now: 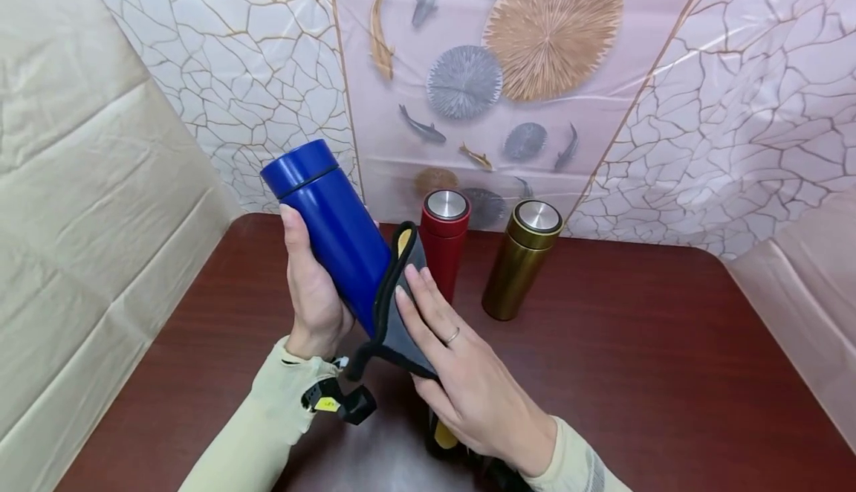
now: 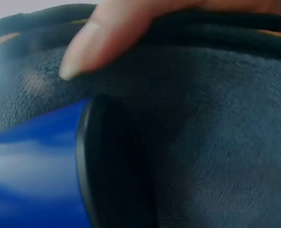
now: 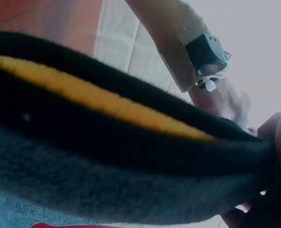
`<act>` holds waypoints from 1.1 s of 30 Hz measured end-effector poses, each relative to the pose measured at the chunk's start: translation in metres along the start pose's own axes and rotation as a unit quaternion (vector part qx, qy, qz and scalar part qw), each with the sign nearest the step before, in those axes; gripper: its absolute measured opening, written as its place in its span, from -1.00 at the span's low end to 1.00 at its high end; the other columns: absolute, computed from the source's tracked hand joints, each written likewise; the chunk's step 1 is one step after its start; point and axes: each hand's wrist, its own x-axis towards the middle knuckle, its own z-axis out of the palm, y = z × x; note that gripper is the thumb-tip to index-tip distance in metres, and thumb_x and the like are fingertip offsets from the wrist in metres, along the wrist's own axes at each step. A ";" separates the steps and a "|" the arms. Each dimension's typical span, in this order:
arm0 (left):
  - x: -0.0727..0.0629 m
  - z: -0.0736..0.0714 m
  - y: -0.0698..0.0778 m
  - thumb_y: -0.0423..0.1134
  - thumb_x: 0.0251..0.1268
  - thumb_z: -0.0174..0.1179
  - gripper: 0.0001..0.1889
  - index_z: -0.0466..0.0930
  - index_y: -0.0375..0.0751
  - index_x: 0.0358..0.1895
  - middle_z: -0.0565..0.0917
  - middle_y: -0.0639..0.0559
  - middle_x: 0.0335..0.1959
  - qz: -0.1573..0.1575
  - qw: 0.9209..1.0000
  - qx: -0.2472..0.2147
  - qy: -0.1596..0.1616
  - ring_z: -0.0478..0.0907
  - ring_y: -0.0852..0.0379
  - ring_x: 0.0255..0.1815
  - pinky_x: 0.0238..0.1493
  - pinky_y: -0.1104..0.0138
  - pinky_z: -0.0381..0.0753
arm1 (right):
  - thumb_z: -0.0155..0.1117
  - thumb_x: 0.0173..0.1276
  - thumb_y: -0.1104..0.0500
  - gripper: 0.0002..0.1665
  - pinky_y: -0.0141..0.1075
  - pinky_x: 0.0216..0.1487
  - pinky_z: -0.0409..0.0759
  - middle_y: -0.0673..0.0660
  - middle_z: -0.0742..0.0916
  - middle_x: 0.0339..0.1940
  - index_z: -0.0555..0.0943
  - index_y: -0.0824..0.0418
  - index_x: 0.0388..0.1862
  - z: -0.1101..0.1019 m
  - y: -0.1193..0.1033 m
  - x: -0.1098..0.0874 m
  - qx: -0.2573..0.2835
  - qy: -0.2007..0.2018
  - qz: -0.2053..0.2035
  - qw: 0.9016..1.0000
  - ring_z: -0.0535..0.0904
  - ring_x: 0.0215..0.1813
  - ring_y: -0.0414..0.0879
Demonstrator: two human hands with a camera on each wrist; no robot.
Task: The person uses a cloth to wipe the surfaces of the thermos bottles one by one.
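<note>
My left hand (image 1: 313, 302) grips a blue vacuum flask (image 1: 337, 235), tilted with its lid toward the upper left. A grey cloth (image 1: 409, 332) with black edging and a yellow reverse lies against its lower part. My right hand (image 1: 471, 377) holds this cloth, with several fingers stretched across the grey side. In the left wrist view, the flask's dark base (image 2: 119, 166) faces the fuzzy grey cloth (image 2: 226, 128), and a fingertip (image 2: 100, 45) lies over it. The right wrist view shows the cloth's yellow side (image 3: 102, 102) between black borders.
Behind the cloth stands a red flask (image 1: 441, 250) with a silver-topped lid. To its right is a gold flask (image 1: 518, 265). Both are on a dark reddish-brown table (image 1: 655, 358). A patterned backdrop (image 1: 461, 128) hangs behind, with pale fabric (image 1: 73, 217) at the left side.
</note>
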 end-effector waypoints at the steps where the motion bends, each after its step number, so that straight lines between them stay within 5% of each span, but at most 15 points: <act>1: 0.000 0.000 0.001 0.50 0.35 -0.08 -0.19 0.37 -0.08 0.36 0.66 -0.04 -0.03 0.000 1.000 0.000 0.003 0.70 0.08 -0.15 -0.12 0.22 0.77 | 0.16 0.26 0.36 0.01 -0.30 0.69 -0.05 0.23 0.04 0.72 0.03 0.24 0.67 0.001 0.000 -0.001 -0.006 0.003 -0.004 1.000 -0.04 0.73 0.16; 12: 0.005 -0.004 0.012 0.51 0.39 -0.19 -0.20 0.36 -0.07 0.35 0.65 -0.04 -0.06 0.045 0.999 0.025 0.017 0.68 0.09 -0.17 -0.17 0.25 0.74 | 0.39 -0.10 0.52 0.01 -0.24 0.45 0.47 0.25 0.55 0.47 0.43 0.31 0.47 -0.018 -0.006 -0.002 -0.080 0.060 -0.114 0.988 0.50 0.48 0.12; 19: 0.008 -0.008 0.013 0.47 0.45 -0.22 -0.26 0.40 -0.08 0.28 0.65 0.03 -0.14 0.037 0.999 0.004 0.026 0.68 0.12 -0.23 -0.23 0.29 0.73 | 0.58 -0.01 0.34 0.05 -0.22 0.45 0.47 0.26 0.47 0.53 0.36 0.32 0.51 -0.016 -0.009 -0.001 -0.085 0.023 -0.114 0.990 0.43 0.53 0.12; 26: -0.001 -0.005 0.008 0.48 0.45 -0.25 -0.26 0.37 -0.05 0.31 0.63 0.05 -0.12 0.016 0.999 0.029 0.019 0.65 0.13 -0.24 -0.24 0.28 0.72 | 0.33 0.27 0.29 -0.09 -0.35 0.64 0.12 0.28 0.29 0.64 0.23 0.37 0.57 -0.010 -0.008 -0.002 -0.063 0.001 -0.095 0.993 0.20 0.65 0.15; 33: -0.020 0.012 -0.006 0.50 0.41 -0.18 -0.22 0.33 -0.06 0.37 0.64 0.02 -0.06 -0.032 0.999 0.018 -0.001 0.65 0.10 -0.14 -0.15 0.26 0.72 | -0.25 0.69 0.08 -0.33 -0.27 0.68 0.01 0.38 0.14 0.67 0.12 0.47 0.58 -0.013 -0.005 0.001 -0.025 0.019 -0.084 0.996 0.04 0.70 0.21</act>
